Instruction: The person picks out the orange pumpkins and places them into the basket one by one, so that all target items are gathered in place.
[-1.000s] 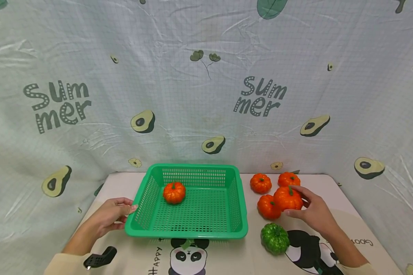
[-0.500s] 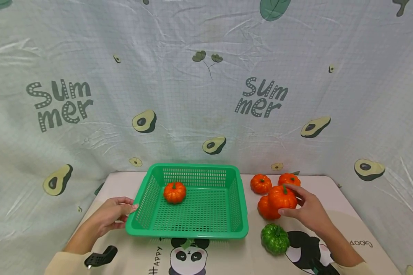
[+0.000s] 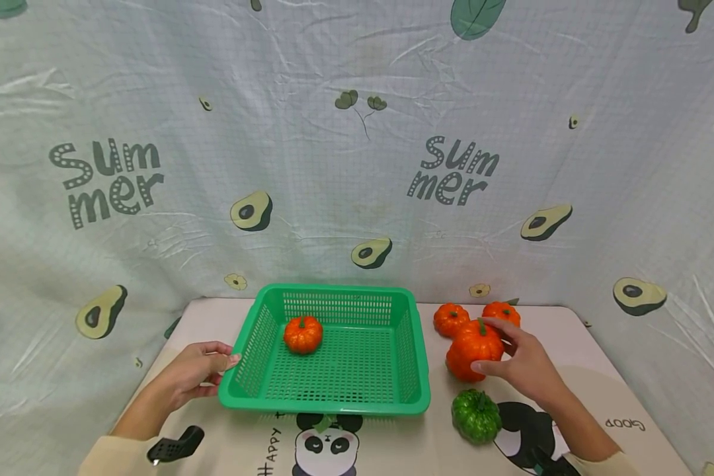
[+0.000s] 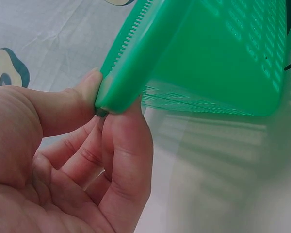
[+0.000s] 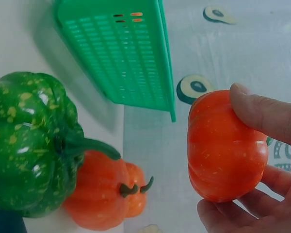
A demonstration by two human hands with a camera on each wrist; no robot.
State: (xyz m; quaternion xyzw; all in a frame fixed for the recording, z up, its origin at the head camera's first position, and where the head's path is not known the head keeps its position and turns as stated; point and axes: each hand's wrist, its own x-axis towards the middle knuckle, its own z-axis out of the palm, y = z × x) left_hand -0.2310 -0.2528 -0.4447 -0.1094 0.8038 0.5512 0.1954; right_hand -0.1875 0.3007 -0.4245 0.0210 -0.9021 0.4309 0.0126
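Note:
My left hand (image 3: 193, 370) pinches the left rim of a green plastic basket (image 3: 327, 405) between thumb and fingers, as the left wrist view shows closely. Inside that basket, toward its back left, sits a small orange pumpkin (image 3: 303, 334). My right hand (image 3: 526, 365) grips another orange pumpkin (image 5: 227, 145), thumb on one side and fingers on the other. In the right wrist view this pumpkin hangs apart from the ones on the table. From the head it overlaps an orange pumpkin (image 3: 457, 367), mostly hidden. Nearer the front lies a green pumpkin (image 3: 476, 416).
Two more orange pumpkins (image 3: 451, 320) stand at the back right of the table, one partly behind the right hand. The pale table (image 3: 226, 449) carries a printed panda (image 3: 325, 446). A wrinkled curtain with avocado prints (image 3: 309, 165) hangs behind and along the sides.
My right hand has moved left with its pumpkin, toward the basket, and now covers more of the pumpkin beneath. The left hand stays on the rim.

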